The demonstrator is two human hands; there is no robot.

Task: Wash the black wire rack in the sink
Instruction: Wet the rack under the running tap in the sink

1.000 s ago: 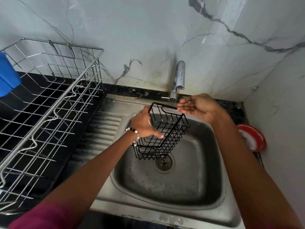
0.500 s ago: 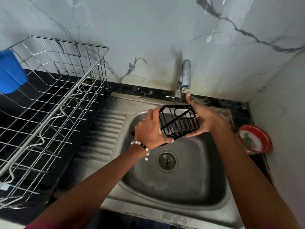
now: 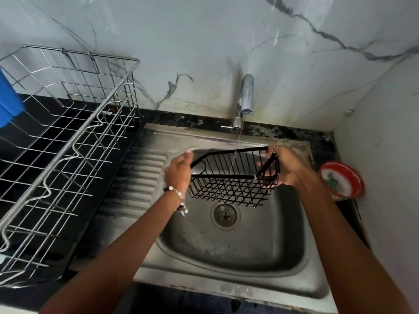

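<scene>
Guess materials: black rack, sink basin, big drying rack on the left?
Black wire rack: thin welded metal wire, apparently black-coated, with a slight sheen. Sink: looks like stainless steel, brushed and dull, stained grey around the drain. Drying rack: bright metal wire, chrome-plated or stainless; which, the look leaves open.

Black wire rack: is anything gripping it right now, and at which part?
Both hands hold the black wire rack over the sink: left hand at its left end, right hand at its right end.
</scene>
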